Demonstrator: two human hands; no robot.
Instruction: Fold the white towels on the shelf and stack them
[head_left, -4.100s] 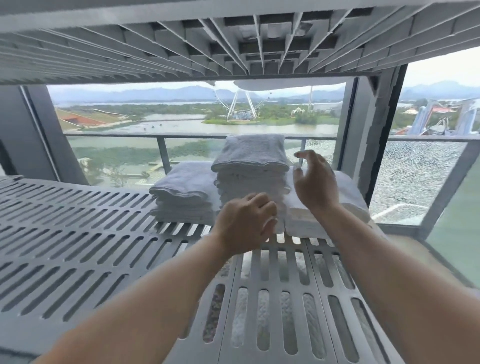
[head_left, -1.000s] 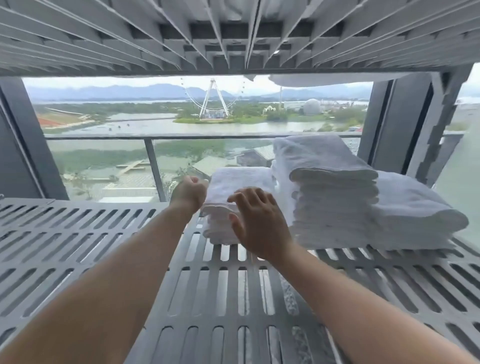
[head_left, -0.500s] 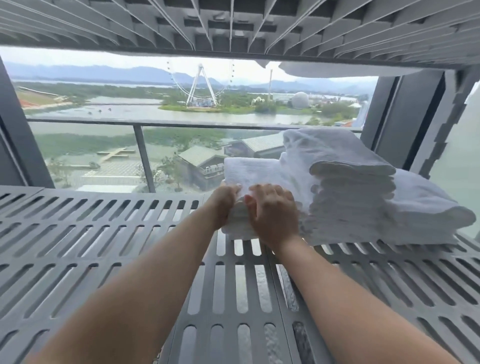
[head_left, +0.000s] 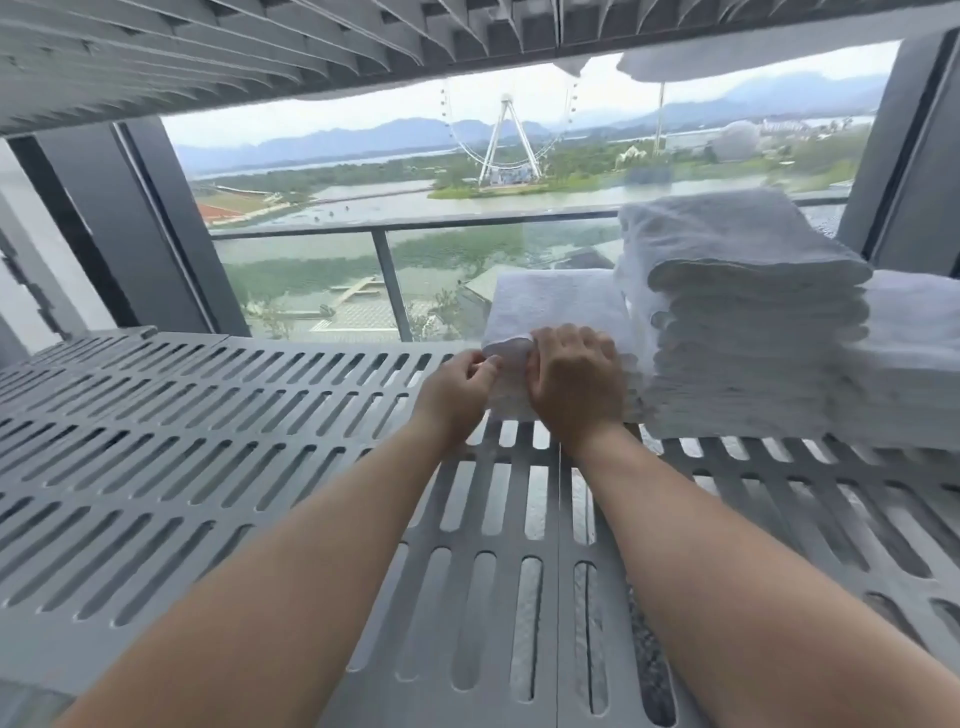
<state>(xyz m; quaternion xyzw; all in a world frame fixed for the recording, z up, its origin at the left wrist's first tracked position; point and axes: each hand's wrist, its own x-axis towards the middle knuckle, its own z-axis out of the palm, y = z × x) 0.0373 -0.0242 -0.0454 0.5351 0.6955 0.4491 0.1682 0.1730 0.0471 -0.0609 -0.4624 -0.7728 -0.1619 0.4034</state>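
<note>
Your left hand (head_left: 457, 387) pinches the near corner of the low towel pile (head_left: 556, 306) on the shelf (head_left: 208, 441). Your right hand (head_left: 574, 384) curls over its front edge, seemingly gripping, just beside the taller stack (head_left: 737, 322).

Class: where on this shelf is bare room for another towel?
Bare: slatted shelf left of the short stack, and the near strip around the forearms. Crowded: right rear, where the tall stack stands between it and the right stack, with left hand and right hand gripping the short stack.
</note>
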